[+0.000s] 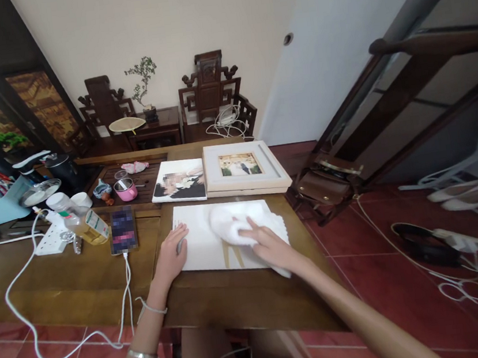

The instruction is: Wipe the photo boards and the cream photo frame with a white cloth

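While the white panel (202, 250) lay lengthwise left-to-right on the counter (254, 305), your left hand (174, 251) sat flat on its left end. Your right hand (272, 247) pressed the cloth (231, 226) over the other, couldn't tell if pinching.

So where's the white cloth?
In the head view, the cloth is below centre, under the right hand, on the right part of the white panel.

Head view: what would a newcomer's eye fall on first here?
Probably the bright white panel at the near edge of the table, with the right hand on a blurred white cloth over it and the left hand at its left edge. Next, the framed photo just behind, then the pink cup farther left.
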Demonstrator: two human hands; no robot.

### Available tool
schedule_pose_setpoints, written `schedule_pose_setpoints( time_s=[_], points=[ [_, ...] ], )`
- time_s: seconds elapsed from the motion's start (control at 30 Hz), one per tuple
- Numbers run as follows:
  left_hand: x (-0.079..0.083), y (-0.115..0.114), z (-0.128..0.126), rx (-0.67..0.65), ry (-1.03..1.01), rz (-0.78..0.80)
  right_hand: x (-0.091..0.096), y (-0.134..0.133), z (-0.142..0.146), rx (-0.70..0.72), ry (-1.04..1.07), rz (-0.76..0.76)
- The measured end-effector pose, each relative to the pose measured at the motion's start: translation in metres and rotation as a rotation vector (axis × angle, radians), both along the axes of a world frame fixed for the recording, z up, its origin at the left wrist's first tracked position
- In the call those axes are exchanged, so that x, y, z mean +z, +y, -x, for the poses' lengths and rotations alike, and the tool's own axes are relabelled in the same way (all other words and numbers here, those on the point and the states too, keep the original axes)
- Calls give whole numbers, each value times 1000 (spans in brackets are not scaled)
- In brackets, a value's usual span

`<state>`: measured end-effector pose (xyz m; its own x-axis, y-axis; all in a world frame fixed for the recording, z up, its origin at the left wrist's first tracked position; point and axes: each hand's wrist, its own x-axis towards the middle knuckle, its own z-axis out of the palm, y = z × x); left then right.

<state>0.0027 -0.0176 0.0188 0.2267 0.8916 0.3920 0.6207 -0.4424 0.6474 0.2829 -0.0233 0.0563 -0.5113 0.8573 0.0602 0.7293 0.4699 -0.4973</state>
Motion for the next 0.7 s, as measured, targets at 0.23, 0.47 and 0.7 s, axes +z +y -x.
schedule_pose_setpoints(
  time_s=[0.23,0.47,0.7],
  points=[
    [-3,2,2,-5,11,-4,-3,32,53,-3,-185,-213],
    [-3,1,2,-5,0,3,3,-60,45,298,-226,-179],
    [-4,2,0,1,-7,1,12,-46,34,367,-153,-99]
  ],
)
